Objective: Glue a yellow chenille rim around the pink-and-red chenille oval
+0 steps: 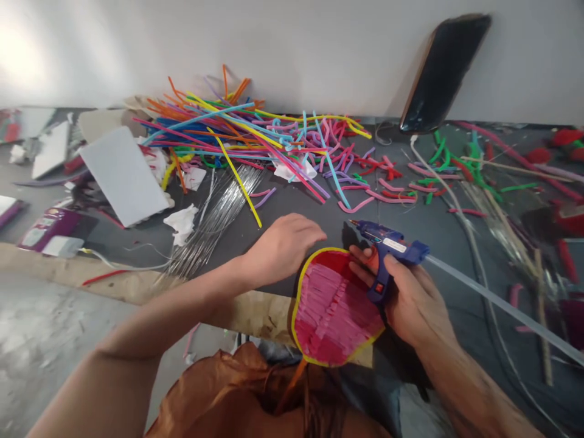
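My right hand (417, 298) grips a dark blue glue gun (387, 243) by its handle, nozzle pointing left. A long translucent glue stick (497, 298) sticks out of its back. Under the gun is a rounded pink and red piece (326, 304) with a yellow fuzzy rim, seemingly made of pipe cleaners, on an orange stem (292, 383) that runs down toward my lap. My left hand (287, 246) hovers at the upper left of this piece, fingers stretched to the right, with nothing visible in them. Whether it touches the rim is unclear.
A heap of coloured pipe cleaners (237, 128) lies at the back, with silvery wires (223, 213) in front. A phone (444, 73) leans on the wall. A white cable (474, 243) runs along the right. A white box (125, 176) stands left, near a purple package (50, 228).
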`<action>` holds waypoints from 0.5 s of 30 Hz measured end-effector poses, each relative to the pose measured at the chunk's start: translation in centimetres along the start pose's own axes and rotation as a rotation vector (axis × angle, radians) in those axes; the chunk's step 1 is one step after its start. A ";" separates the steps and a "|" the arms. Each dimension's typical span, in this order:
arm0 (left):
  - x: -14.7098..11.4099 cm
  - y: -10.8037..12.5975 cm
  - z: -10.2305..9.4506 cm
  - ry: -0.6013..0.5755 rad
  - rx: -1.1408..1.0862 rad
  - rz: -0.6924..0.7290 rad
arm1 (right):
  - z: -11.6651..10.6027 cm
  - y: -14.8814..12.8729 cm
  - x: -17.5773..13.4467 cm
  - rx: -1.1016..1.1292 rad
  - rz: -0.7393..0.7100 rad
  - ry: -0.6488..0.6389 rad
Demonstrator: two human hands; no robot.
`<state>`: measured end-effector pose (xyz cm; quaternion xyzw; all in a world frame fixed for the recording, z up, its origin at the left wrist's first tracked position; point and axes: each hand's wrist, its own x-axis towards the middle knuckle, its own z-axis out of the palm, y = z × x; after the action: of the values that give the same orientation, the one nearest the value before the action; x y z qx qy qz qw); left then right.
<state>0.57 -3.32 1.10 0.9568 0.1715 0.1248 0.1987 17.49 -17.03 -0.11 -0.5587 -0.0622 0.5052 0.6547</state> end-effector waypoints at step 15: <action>-5.3 1.3 0.8 -0.200 0.280 0.093 | -0.3 0.3 0.2 -0.016 -0.004 -0.027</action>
<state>-3.66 -6.70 0.07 0.9897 0.1223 0.0128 0.0738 17.65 -17.15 -0.55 -0.5568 -0.0761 0.5110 0.6505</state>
